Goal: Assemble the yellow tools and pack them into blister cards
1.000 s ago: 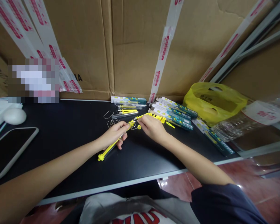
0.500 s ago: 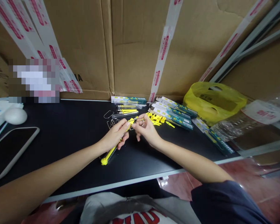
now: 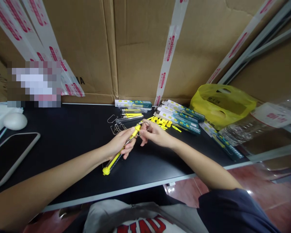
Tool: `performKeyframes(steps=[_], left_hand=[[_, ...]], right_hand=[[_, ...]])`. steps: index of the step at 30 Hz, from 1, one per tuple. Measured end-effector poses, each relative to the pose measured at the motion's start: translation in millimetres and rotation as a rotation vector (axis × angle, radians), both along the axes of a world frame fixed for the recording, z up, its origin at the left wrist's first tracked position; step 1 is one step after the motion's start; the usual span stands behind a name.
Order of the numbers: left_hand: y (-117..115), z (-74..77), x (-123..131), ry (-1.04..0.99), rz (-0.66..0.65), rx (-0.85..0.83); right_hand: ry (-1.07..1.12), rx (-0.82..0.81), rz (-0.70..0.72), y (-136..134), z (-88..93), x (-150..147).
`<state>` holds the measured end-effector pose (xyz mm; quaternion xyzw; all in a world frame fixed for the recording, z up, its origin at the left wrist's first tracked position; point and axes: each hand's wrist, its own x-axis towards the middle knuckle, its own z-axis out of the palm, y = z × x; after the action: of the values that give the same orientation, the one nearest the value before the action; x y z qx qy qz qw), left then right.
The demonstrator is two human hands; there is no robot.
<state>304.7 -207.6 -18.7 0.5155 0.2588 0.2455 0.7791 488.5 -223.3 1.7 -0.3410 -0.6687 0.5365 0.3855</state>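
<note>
My left hand is closed around a tubular spring scale with a clear barrel and yellow ends. The scale slants from its yellow cap at lower left to a yellow top piece at upper right. At that upper end, my right hand pinches a bent metal wire ring between thumb and fingers. Whether the ring is hooked into the yellow piece cannot be made out. Loose wire hooks lie just behind my left hand. Small yellow plastic parts are heaped beyond my right hand.
Clear tubes with yellow pieces lie at the back, near a printed box. More boxes, a yellow bag and a plastic bottle are at right. A phone lies left. Cardboard stands behind the black table.
The lower end of the spring scale has shifted slightly down and left. More of its yellow top piece shows between my hands. Both hands keep their grip.
</note>
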Motion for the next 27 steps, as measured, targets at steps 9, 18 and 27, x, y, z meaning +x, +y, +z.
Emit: performKeyframes(steps=[9,18,27], left_hand=[[0.8,-5.2,-0.3,-0.049,-0.095,-0.037],[-5.4,-5.3,2.7,-0.043,0.104,0.11],[-4.8,-1.3,-1.0,-0.117,0.005,-0.09]], right_hand=[[-0.25,0.065,0.016,-11.7,16.7,4.6],[0.025,0.153,-0.139,-3.8,-15.9,-10.5],[-0.26,0.448,-0.157,-2.2,-11.6,-1.8]])
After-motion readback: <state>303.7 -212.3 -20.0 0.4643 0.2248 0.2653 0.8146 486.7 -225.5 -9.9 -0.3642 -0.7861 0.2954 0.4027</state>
